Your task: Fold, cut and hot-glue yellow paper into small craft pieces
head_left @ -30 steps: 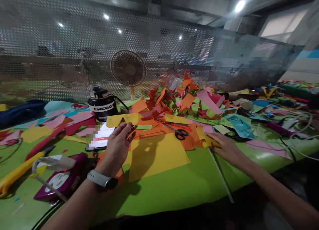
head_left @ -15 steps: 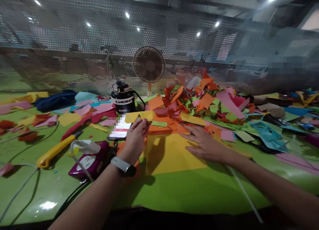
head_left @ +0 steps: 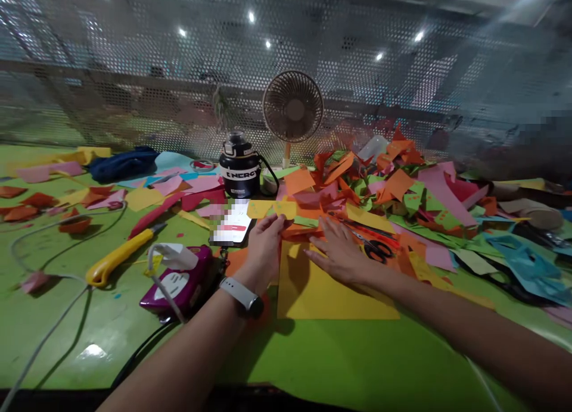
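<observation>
My left hand (head_left: 264,250), with a watch on its wrist, is closed at the upper left edge of a large yellow paper sheet (head_left: 344,305). Its thumb and fingertips press together beside small yellow and orange paper pieces; what they hold, if anything, is hidden. Over the sheet's upper part lies my right hand (head_left: 339,248), palm down, fingers outstretched. Whether it presses on the paper I cannot tell. Just beyond it are scissors (head_left: 378,250) with black handles, partly covered by the hand, and a yellow paper strip (head_left: 370,218).
A heap of cut paper (head_left: 397,186) spreads behind the hands. To the left are a phone (head_left: 236,221), a purple power bank (head_left: 176,287) with a white plug and cable, and a yellow-handled cutter (head_left: 120,258). A black bottle (head_left: 240,168) and a fan (head_left: 292,107) stand behind.
My right hand has moved left, closer to the left hand, uncovering the scissors. The left hand keeps its pinched shape. The camera view has turned slightly left.
</observation>
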Available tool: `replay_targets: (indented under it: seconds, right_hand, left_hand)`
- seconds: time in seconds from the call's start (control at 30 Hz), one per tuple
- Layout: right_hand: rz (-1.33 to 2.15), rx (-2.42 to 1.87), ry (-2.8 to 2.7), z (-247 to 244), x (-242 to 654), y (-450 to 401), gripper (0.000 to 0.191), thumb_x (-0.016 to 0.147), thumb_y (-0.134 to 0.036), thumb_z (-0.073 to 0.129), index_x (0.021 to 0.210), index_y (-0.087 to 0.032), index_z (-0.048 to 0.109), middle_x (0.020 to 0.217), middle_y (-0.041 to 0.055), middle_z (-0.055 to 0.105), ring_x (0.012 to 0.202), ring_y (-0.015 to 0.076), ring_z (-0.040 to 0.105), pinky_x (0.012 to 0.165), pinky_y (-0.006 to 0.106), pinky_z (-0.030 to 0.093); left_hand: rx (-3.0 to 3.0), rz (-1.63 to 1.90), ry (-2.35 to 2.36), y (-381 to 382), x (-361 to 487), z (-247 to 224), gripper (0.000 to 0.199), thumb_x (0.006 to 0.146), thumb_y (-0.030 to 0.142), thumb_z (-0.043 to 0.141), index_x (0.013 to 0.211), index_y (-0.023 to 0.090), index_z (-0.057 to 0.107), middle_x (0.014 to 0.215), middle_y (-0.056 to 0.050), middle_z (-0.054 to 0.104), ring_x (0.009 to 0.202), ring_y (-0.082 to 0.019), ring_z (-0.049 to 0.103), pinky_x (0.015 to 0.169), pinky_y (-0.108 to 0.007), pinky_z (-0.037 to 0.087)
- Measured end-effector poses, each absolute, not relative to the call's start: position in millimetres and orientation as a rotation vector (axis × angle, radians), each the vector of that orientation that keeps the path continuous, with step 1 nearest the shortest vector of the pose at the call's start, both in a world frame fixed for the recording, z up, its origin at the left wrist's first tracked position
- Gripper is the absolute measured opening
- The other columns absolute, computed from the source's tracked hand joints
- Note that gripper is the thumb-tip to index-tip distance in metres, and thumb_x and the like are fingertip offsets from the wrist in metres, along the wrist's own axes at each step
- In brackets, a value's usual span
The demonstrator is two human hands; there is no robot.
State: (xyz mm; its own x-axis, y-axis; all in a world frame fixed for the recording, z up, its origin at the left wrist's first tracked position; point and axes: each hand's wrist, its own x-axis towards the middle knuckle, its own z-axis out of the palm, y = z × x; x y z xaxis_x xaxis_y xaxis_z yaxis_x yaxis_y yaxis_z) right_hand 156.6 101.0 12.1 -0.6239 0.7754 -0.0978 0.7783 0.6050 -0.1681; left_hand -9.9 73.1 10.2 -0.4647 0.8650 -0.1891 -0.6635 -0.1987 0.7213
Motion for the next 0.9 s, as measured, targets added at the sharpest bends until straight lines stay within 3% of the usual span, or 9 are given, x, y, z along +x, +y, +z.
replay_targets:
  seconds: [0.23,0.4,0.63,0.9]
  right_hand:
    - [-0.289,1.284,2.826,16.0,136.9,105.8,0.058,0.093,-0.057,0.030,0.134,-0.023,0.053,0.157,0.0126,0.018,0.144,0.0345,0.007,0.113,0.056,0.002]
    - [-0.312,1.148,2.851,19.3,132.8,104.9,0.050,0.095,-0.051,0.032,0.138,-0.031,0.047,0.156,0.0112,0.022,0.143,0.0351,0.013,0.110,0.061,0.004]
    - [-0.280,1.228,2.797,26.4,144.5,126.9,0.053,0.093,-0.047,0.035,0.133,-0.019,0.054,0.157,0.0154,0.016,0.144,0.0368,0.006,0.111,0.060,0.002]
    - [-0.195,1.248,2.873,29.7,135.9,140.7,0.047,0.087,-0.035,0.043,0.130,-0.024,0.057,0.158,0.0077,0.018,0.144,0.0338,0.008,0.112,0.057,0.001]
  left_hand:
    - [0.298,1.837,0.948,72.6,-11.7,13.6,0.013,0.066,0.008,0.070,0.069,0.015,0.060,0.068,0.000,0.065,0.065,-0.012,0.065,0.074,-0.025,0.048]
    - [0.327,1.830,0.954,74.2,-13.3,10.9,0.015,0.064,0.010,0.073,0.070,0.015,0.060,0.068,0.001,0.065,0.066,-0.012,0.065,0.073,-0.026,0.048]
    - [0.332,1.824,0.972,73.2,-12.3,13.7,0.012,0.066,0.010,0.071,0.069,0.015,0.061,0.065,0.000,0.065,0.063,-0.012,0.063,0.070,-0.025,0.047]
    - [0.334,1.850,0.985,72.1,-13.1,18.1,0.016,0.062,0.012,0.074,0.068,0.015,0.060,0.064,0.001,0.064,0.063,-0.013,0.064,0.072,-0.027,0.048]
